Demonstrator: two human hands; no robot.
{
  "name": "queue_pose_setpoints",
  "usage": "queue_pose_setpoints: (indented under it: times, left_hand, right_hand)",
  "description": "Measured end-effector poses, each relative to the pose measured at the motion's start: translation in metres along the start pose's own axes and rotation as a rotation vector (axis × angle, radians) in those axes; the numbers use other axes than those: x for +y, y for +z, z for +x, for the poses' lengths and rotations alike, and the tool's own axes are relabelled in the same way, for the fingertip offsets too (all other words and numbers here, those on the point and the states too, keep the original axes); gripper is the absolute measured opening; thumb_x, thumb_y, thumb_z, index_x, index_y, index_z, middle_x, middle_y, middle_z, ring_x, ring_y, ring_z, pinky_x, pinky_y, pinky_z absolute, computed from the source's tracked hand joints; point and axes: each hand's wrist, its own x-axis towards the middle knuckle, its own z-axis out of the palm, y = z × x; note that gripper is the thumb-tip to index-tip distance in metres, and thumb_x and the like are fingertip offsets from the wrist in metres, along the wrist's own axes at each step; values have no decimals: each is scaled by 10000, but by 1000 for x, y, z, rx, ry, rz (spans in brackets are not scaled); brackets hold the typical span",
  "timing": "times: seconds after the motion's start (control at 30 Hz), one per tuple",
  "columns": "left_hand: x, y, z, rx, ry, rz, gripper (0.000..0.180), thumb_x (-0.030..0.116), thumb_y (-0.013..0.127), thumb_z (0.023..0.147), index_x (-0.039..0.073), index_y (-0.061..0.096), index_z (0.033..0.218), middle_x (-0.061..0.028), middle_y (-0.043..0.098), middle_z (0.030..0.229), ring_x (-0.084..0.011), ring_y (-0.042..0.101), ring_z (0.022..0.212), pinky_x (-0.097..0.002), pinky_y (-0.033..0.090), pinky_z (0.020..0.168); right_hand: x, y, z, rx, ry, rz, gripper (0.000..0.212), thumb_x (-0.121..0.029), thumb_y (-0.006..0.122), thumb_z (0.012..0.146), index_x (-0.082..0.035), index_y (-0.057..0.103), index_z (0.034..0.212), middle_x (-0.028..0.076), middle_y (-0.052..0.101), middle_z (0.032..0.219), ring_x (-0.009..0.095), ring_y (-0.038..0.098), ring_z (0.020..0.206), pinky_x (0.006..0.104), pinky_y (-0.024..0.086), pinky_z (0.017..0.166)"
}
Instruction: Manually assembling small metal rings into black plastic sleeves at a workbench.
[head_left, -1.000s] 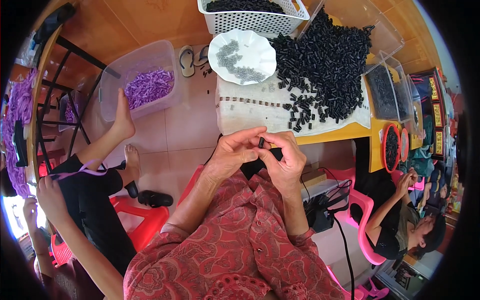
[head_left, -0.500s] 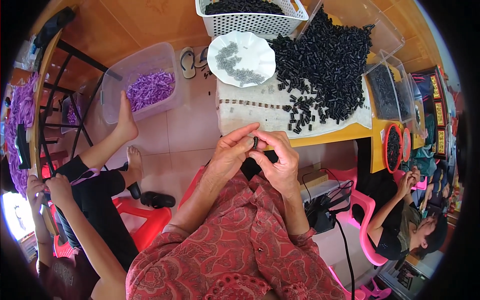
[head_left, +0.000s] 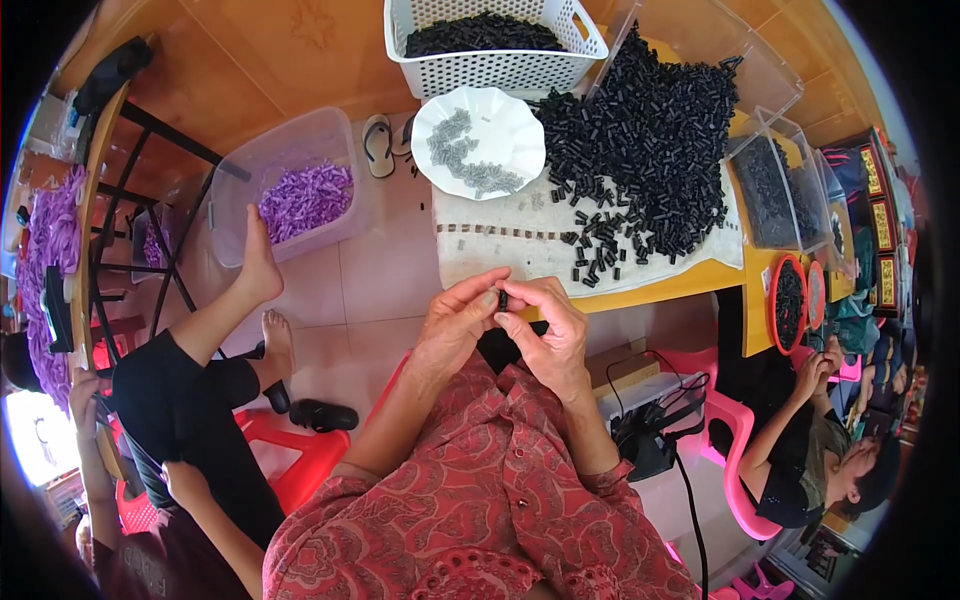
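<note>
In front of my chest, my left hand (head_left: pixel 452 325) and my right hand (head_left: pixel 550 338) meet, fingertips closed around a small black cylindrical piece (head_left: pixel 502 299). It stands roughly upright between both thumbs and index fingers. Beyond my hands, a white scalloped plate (head_left: pixel 522 140) holds a scatter of tiny clear pieces (head_left: pixel 455 150). To its right, a big heap of similar black pieces (head_left: pixel 660 150) spreads over a whitish cloth (head_left: pixel 480 255), with loose ones near the table's front edge. Fingers partly cover the held piece, so its ends are hard to make out.
A white perforated basket (head_left: pixel 490 75) of black pieces stands behind the plate. Clear boxes (head_left: pixel 775 190) and a red-rimmed round basket (head_left: pixel 787 305) sit at right. A tub of purple strips (head_left: pixel 300 200) is on the floor at left. One person sits at each side; a black cable (head_left: pixel 692 510) hangs at right.
My hands stay together on the black piece, which now shows more upright. The whole view has shifted slightly. At left, the co-worker's hands have moved apart, one down to the lap.
</note>
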Motion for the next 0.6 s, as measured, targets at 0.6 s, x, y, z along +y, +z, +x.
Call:
queue_pose_setpoints:
  times: [0.6]
  left_hand:
    - [14, -4, 37, 189, -62, 224, 219, 21, 562, 933, -20, 624, 1139, -142, 668, 1057, -201, 672, 836, -343, 579, 734]
  right_hand:
    - [14, -9, 4, 121, 45, -2, 411, 64, 685, 752, -8, 621, 1151, 119, 657, 998, 218, 629, 831, 294, 519, 731]
